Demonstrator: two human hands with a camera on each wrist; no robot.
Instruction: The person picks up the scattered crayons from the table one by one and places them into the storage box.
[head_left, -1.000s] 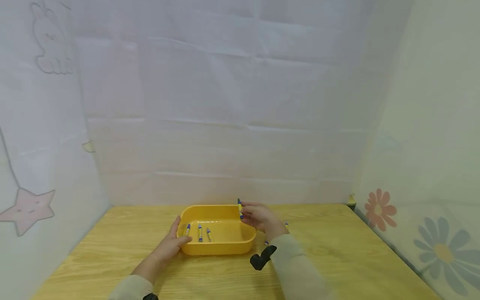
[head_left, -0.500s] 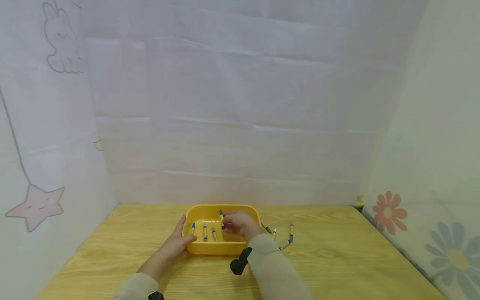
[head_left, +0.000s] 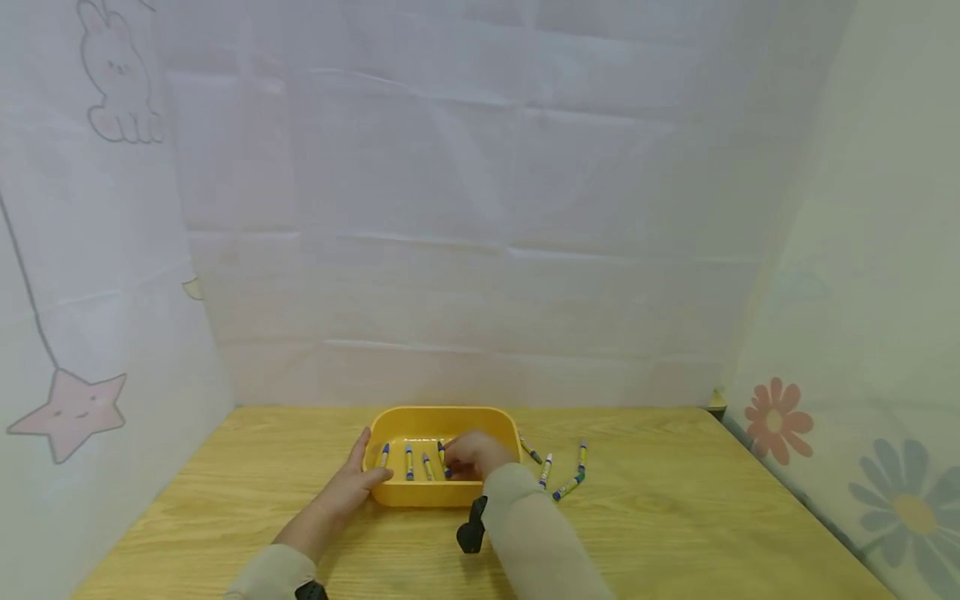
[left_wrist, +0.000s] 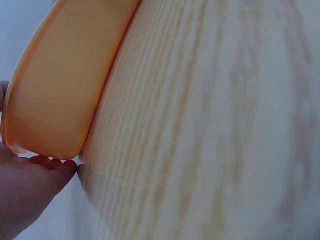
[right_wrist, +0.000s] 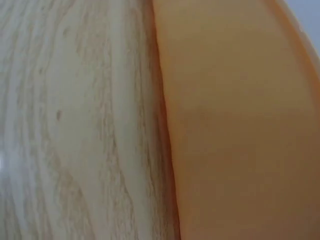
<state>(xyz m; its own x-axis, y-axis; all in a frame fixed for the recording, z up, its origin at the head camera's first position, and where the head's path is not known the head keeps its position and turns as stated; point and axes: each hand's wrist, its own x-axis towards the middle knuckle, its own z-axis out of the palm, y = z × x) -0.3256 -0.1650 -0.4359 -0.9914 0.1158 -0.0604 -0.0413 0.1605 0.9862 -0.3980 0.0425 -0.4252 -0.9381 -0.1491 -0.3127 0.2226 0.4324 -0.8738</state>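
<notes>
A yellow plastic tray (head_left: 427, 496) stands on the table, and my left hand (head_left: 348, 485) grips its left end. In the left wrist view, the fingers of the left hand (left_wrist: 30, 187) lie against the outer wall of the tray (left_wrist: 62, 75). Inside the tray, my right hand (head_left: 482, 454) pinches a dark-tipped crayon (head_left: 442, 457) low over the floor; part of its grip is hidden. Left of it lie three more crayons in a row: one dark blue (head_left: 385, 455), one pale-tipped (head_left: 409, 463), one bluish (head_left: 427, 467). Only the tray wall (right_wrist: 240, 125) and tabletop show in the right wrist view.
Several loose crayons lie on the table (head_left: 675, 508) right of the tray, among them a white-tipped one (head_left: 545, 471) and a green-tipped one (head_left: 568, 486). A pale cloth wall (head_left: 480, 250) rises behind the table, with printed side walls left and right.
My right hand has moved left and down into the tray with the crayon, which is now beside the other three. The left hand keeps its grip on the tray. The head view has shifted slightly.
</notes>
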